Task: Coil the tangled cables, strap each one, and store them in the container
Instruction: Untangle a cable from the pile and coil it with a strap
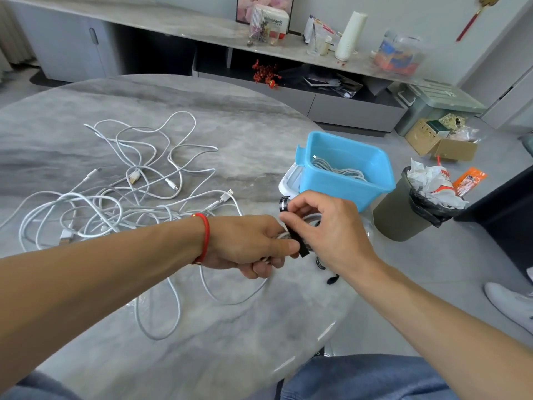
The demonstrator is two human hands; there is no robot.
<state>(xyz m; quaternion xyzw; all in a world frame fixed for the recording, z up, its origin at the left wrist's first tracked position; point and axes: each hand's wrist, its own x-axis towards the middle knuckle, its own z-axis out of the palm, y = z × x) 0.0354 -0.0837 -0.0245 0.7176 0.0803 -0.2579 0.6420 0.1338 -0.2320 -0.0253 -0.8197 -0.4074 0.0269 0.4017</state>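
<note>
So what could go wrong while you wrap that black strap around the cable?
The coil might spring open, since only the left hand grips it while the right hand pinches the black strap. A loop trailing from it lies close to the tangled pile and could snag. The blue container sits near the table edge; a bump might tip it.

box (pixel 278 23) on sideboard | blue print "…sonic", first letters hidden
</note>
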